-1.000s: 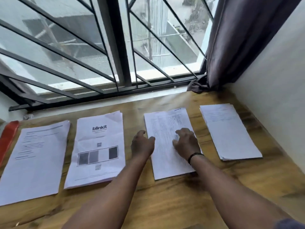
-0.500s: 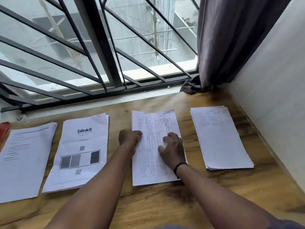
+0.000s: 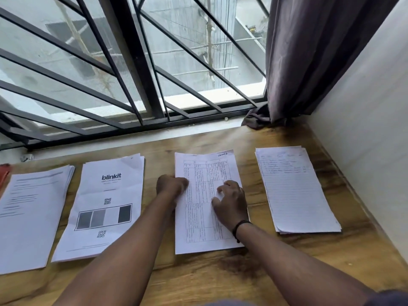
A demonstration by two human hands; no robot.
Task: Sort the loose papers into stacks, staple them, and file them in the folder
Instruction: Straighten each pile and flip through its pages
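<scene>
Several paper stacks lie in a row on the wooden desk (image 3: 220, 281). From the left: a printed text stack (image 3: 28, 217), a stack topped by a "blinkit" page (image 3: 106, 208), a stack with a printed table (image 3: 198, 219), and a handwritten lined stack (image 3: 295, 191). My left hand (image 3: 171, 185) rests curled on the left edge of the table stack. My right hand (image 3: 231, 204), with a black wristband, lies fingers-down on that stack's right half. Neither hand lifts a sheet. A red folder (image 3: 4, 175) shows only as a sliver at the far left edge.
A barred window (image 3: 132, 69) runs along the desk's far side. A dark curtain (image 3: 309, 54) hangs at the back right, its hem touching the desk. A white wall (image 3: 364, 133) bounds the desk on the right.
The table stack has been turned straighter, squared to the desk edge. My left hand shifted onto its left edge. The camera view swung slightly right.
</scene>
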